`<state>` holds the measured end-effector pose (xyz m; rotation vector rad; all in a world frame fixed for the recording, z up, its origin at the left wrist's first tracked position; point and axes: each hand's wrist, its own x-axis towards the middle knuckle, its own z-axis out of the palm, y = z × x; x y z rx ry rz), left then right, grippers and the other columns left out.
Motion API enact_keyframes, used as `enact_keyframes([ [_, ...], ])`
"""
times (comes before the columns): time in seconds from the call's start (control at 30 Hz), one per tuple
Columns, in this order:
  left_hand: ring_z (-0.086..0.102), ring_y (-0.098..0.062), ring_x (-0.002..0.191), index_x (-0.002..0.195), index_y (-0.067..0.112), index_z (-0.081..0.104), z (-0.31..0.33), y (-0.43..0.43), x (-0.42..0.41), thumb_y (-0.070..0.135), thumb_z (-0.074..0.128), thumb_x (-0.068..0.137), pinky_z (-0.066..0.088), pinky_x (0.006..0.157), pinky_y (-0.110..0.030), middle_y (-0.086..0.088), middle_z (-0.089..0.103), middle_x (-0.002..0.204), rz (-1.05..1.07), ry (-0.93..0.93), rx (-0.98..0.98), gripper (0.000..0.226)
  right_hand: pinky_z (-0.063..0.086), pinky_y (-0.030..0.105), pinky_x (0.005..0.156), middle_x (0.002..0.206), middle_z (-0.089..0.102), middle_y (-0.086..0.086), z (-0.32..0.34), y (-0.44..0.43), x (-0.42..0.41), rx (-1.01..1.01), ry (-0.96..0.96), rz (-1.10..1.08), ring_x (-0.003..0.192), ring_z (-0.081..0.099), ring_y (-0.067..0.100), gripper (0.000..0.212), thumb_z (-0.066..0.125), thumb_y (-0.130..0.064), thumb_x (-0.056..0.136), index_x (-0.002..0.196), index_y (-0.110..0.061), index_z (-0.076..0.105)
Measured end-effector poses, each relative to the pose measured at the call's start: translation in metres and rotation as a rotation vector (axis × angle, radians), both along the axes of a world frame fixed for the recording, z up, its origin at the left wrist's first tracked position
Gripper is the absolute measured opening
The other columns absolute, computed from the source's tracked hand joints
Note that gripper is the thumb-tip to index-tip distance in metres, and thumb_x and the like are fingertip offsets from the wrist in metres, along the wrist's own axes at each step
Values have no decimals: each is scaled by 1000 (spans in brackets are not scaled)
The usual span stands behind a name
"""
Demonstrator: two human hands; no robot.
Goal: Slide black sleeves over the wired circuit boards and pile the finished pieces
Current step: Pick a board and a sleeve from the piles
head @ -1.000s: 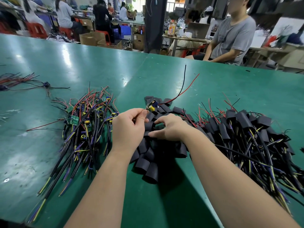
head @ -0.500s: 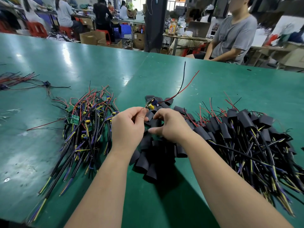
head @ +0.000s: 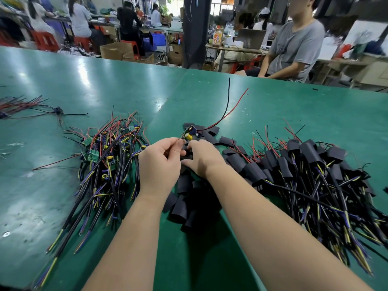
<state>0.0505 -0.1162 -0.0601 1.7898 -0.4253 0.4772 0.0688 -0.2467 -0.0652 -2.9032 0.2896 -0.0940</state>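
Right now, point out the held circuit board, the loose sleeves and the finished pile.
circuit board (head: 188, 133): head view, the board's middle.
loose sleeves (head: 181, 210): head view, one sleeve's side.
finished pile (head: 310, 153): head view, a sleeved piece.

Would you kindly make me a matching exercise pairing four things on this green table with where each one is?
Things:
1. heap of unsleeved green circuit boards with coloured wires
2. heap of boards already in black sleeves
3. loose empty black tube sleeves
4. single small circuit board with red and black wires
Places:
A. pinched by the left hand
B. left of both hands
C. right of both hands
D. between the forearms
Pairs: 1-B, 2-C, 3-D, 4-A.
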Motion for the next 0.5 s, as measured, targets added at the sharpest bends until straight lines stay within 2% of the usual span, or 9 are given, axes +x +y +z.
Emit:
enact_keyframes([
  [0.1,52,10,52,86,14,74,0,0,0,22,62,92,37,55,-5,18,65,64,5,8,-11,15,43,32,73,105,58,13,9,7,1,-109,39,37,98,57,34,11,54,-10,88,98,-8,56],
  [0.23,52,10,52,86,16,74,1,2,-1,25,62,93,36,54,-6,20,63,64,24,4,-4,17,45,29,66,85,51,10,23,6,-27,-50,-11,39,77,53,32,4,58,-7,82,83,-9,55],
  [0.3,52,8,50,87,16,74,2,2,-1,26,61,93,34,51,-6,20,64,65,21,6,-6,18,41,29,57,75,51,7,26,1,-52,43,-105,19,73,53,31,12,60,-10,77,72,-11,48],
  [0.37,52,4,48,87,17,74,3,3,-1,26,61,93,34,49,-7,20,64,66,21,4,-5,18,31,29,49,60,43,1,27,-6,-77,71,-200,-18,60,44,22,26,60,-17,73,62,-15,38],
  [0.43,53,4,50,87,17,74,4,3,-2,27,60,93,36,50,-8,21,64,66,23,-6,4,18,26,30,48,49,31,-1,30,-15,-97,135,-279,-58,50,30,16,39,61,-19,72,54,-14,28],
  [0.5,57,4,56,88,18,74,4,3,-3,26,61,93,42,54,-10,22,64,66,18,-13,17,17,24,30,48,45,25,-3,28,-26,-111,325,-332,-89,48,25,13,46,64,-16,73,49,-15,24],
])
